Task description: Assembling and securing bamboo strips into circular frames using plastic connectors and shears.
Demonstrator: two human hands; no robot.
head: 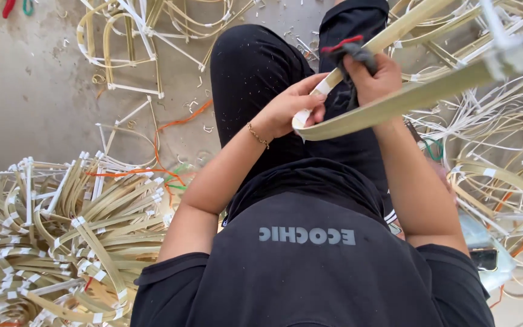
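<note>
Head view, looking down over black trousers (255, 72) to a concrete floor (37, 91). Left hand (292, 109): fingers (310, 97) pinched together on the white-taped bend of a pale bamboo strip (394, 103), held above the lap. Right hand (370, 75): fingers closed round a dark cloth (349, 60) and the same strip's upper arm, just beside the left. Thin bracelet (258, 135) on the left wrist. Bundle of taped, bent strips (49, 242) heaped on the floor at left; more looped frames (503, 175) at right.

Taped strip bundles (55, 242), concrete floor (31, 91)
</note>
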